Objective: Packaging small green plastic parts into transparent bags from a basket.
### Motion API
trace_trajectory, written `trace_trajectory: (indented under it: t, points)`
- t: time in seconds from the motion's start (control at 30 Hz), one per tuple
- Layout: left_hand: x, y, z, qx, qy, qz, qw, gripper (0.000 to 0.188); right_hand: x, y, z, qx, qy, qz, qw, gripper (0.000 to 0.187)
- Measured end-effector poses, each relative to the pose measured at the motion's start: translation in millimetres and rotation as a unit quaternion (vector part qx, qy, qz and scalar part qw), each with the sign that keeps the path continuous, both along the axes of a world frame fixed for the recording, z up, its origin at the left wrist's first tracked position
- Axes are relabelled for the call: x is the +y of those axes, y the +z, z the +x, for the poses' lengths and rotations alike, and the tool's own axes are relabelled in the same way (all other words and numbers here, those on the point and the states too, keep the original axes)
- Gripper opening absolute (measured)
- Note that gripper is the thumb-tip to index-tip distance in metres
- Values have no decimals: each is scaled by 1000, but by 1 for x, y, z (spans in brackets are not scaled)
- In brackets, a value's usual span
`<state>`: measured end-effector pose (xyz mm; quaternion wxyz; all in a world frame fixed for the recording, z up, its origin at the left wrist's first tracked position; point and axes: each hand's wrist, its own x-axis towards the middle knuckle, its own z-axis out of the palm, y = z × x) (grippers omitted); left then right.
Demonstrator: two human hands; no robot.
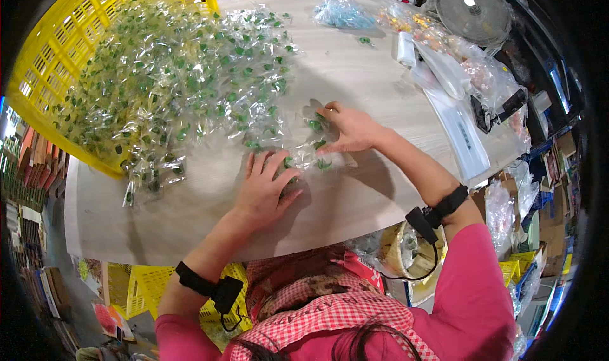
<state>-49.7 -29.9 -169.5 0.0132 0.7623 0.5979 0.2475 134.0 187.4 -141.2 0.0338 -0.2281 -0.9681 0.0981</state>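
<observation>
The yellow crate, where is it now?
In the head view, the yellow crate lies tipped at the table's far left, with clear packets spilling from it.

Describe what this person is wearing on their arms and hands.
Both hands, left and right, are bare. Each wrist carries a black strap with a small black box, the right one trailing a thin black cable. Bright pink sleeves cover the upper arms.

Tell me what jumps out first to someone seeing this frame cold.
First, the big heap of clear packets with small green pieces, spilling from the tipped yellow crate at upper left across the pale wooden table. Next, at the centre, the left hand and right hand lie flat on a few packets pulled from the heap's edge. Along the right edge sit long clear bags and a round fan.
</observation>
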Motion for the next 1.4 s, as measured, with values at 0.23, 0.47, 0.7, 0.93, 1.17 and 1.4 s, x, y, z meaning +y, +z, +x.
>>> trace_trajectory:
  t: [0.23,0.47,0.7,0.93,1.17,1.4]
  points:
    - [1,-4,9,-1,-49,-2,999,31,-5,-8,5,40,-61,-32,997,48]
    - [13,6,15,13,-169,-30,985,37,20,-24,31,129,-105,-23,986,44]
    - [-16,21,-20,-166,-106,-69,978,58,-24,29,118,101,-243,-384,885,49]
    - [-18,20,-33,-132,-129,-115,976,53,-126,31,245,-31,-229,-483,845,52]
    - [-14,11,-9,-117,-118,-65,984,38,-164,33,241,-109,-193,-240,945,50]
    - [-11,5,4,-97,-100,-28,990,36,-138,43,131,155,-127,-100,975,59]
